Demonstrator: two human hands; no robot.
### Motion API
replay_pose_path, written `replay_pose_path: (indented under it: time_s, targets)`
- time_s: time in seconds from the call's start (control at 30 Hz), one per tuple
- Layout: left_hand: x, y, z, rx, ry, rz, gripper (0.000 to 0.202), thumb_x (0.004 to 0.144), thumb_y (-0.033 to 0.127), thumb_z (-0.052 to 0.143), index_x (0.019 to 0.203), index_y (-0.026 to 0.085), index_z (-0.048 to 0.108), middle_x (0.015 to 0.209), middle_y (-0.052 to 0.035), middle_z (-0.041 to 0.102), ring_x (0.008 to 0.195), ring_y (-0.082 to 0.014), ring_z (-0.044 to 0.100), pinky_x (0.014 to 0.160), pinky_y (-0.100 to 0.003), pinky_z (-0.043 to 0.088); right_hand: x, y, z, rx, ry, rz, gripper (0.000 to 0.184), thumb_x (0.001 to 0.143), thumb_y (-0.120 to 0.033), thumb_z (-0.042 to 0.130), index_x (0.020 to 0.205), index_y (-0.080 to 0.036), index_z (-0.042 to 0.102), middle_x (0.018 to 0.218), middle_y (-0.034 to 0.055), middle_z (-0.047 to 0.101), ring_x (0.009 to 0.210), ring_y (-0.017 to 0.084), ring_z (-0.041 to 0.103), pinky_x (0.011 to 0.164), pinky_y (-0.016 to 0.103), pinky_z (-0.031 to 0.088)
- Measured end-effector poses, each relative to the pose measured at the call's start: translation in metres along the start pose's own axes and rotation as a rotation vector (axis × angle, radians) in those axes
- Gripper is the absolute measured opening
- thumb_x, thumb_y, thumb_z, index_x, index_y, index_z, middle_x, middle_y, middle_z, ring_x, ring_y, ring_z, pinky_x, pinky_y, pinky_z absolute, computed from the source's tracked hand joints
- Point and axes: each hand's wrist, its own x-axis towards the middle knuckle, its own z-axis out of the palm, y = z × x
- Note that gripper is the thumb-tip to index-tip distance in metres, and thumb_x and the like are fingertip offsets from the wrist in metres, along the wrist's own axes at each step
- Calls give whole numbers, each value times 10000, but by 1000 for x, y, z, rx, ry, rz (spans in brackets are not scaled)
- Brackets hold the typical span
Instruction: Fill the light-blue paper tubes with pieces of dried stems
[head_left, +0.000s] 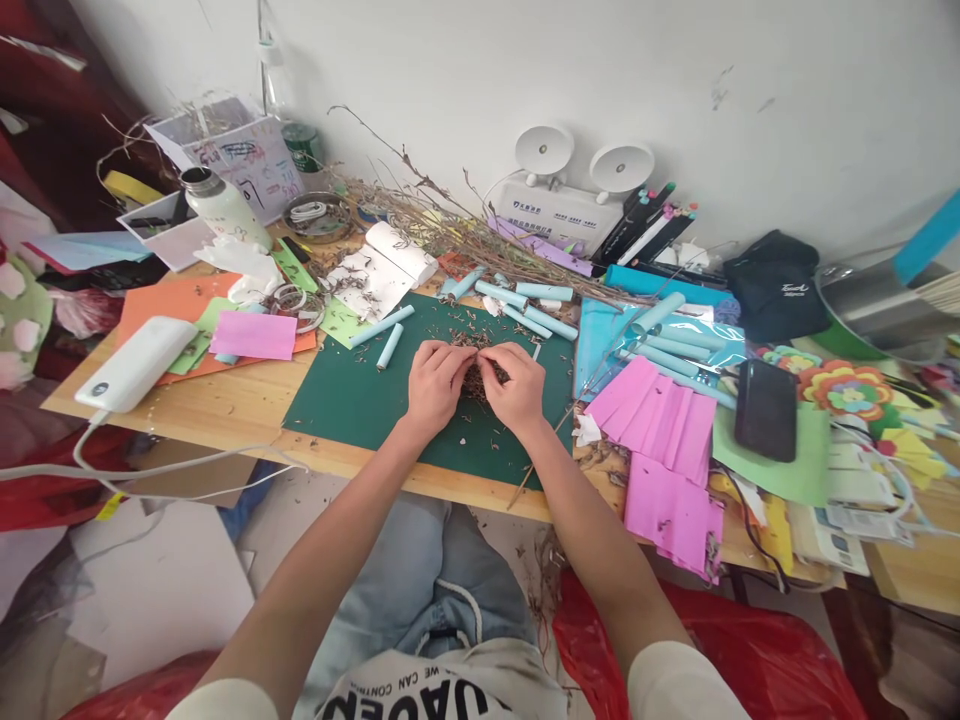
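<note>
My left hand (436, 383) and my right hand (517, 385) meet fingertip to fingertip above a pile of brown dried plant bits (474, 390). Both are closed in a pinch; whatever sits between the fingers is too small to make out. Beneath them lies a dark green cutting mat (337, 395), sprinkled with loose crumbs. Thin rolled tubes of light blue paper (390, 347) rest on the mat's left part, and several more blue tubes (536, 322) lie along its back edge.
Dry twigs (442, 225) spread behind the mat. Pink paper strips (652, 410), a black phone (766, 410) and a clear bag (600, 350) crowd the right. At left are a white power bank (136, 368) with a cable, orange paper (154, 305) and a bottle (225, 205).
</note>
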Motion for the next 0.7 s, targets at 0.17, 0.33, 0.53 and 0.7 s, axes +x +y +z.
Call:
replay_pose_path:
  time_s: [0.17, 0.33, 0.53, 0.7]
  targets:
    - [-1, 0, -1, 7, 27, 5, 181, 976, 234, 523, 1000, 202, 699, 918, -44, 734, 890, -201, 544, 837, -361, 487, 0, -2, -1, 14, -20, 26, 196, 946, -242, 520, 857, -215, 693, 847, 67, 713, 807, 195, 657, 764, 349, 527]
    - [0, 2, -1, 18, 12, 17, 170, 971, 227, 523, 951, 196, 689, 862, -49, 717, 862, -201, 542, 820, -369, 480, -1, 1, 0, -129, -44, -51, 159, 925, -214, 539, 828, -216, 665, 827, 60, 703, 803, 201, 628, 766, 361, 472]
    - [-1, 1, 0, 55, -5, 5, 160, 966, 221, 531, 938, 190, 685, 859, -52, 717, 890, -210, 546, 811, -373, 462, -3, -7, 4, -306, -21, -91, 137, 895, -172, 553, 787, -204, 630, 792, 48, 670, 781, 196, 589, 777, 360, 410]
    - [-1, 2, -1, 76, -10, -17, 175, 971, 236, 527, 928, 187, 690, 843, -55, 716, 895, -210, 556, 799, -375, 455, -3, -8, 3, -358, -5, -34, 136, 884, -161, 539, 778, -203, 613, 785, 49, 653, 796, 202, 582, 773, 358, 384]
